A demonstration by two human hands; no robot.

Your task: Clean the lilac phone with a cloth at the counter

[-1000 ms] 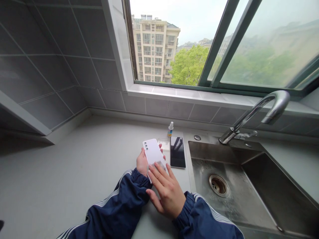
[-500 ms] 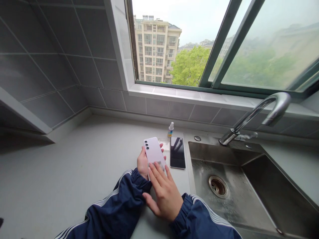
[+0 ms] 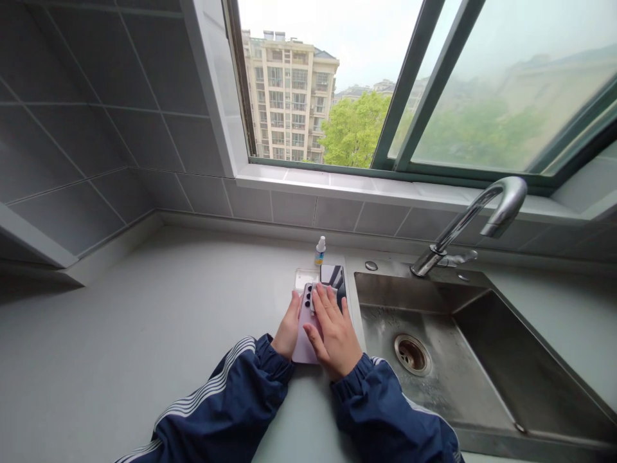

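Sink (image 3: 400,289): stainless steel, brushed, dull sheen, water-spotted.
Faucet (image 3: 475,215) behind sink: polished chrome, glossy.
Wall tiles (image 3: 337,214) behind sink: grey ceramic look, low sheen.
Countertop (image 3: 120,347) left of sink: smooth, matt grey; material cannot be told.
Phone back (image 3: 303,341) left of sink: smooth pale lilac, soft sheen; glass or plastic unclear.
Cloth (image 3: 318,297) on phone back: pale, soft fabric.
Second phone (image 3: 332,278) beside sink: dark glass, mirror-glossy.
Small bottle (image 3: 319,253) beyond sink's left corner: plastic look, white cap.
Sleeve (image 3: 380,411) nearest sink: navy synthetic cloth, faint sheen.

head-worn view facing forward and down, close above the left hand (image 3: 288,326) and right hand (image 3: 335,335), window (image 3: 482,83) beyond
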